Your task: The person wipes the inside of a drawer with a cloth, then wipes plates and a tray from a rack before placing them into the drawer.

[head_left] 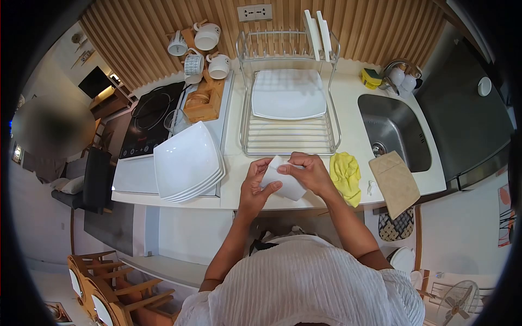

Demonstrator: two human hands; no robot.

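A small white sheet, perhaps paper or thin cloth [291, 187], is held between my two hands over the counter's front edge. My left hand [258, 187] pinches its left side with thumb and fingers. My right hand [307, 173] grips its upper right part, the thumb lying across it. Just beyond my hands stands a metal dish rack [288, 145] with white square plates [288, 93] lying on it. A stack of white square plates [187, 163] sits to the left. To the right of my right hand lies a crumpled yellow cloth [345, 176].
A steel sink [397, 130] is at the right, with a beige folded cloth [394, 182] at its front edge. Mugs on a wooden stand [204, 89] and a black cooktop [152, 117] are at the left. White boards [317, 35] stand upright in the rack's top.
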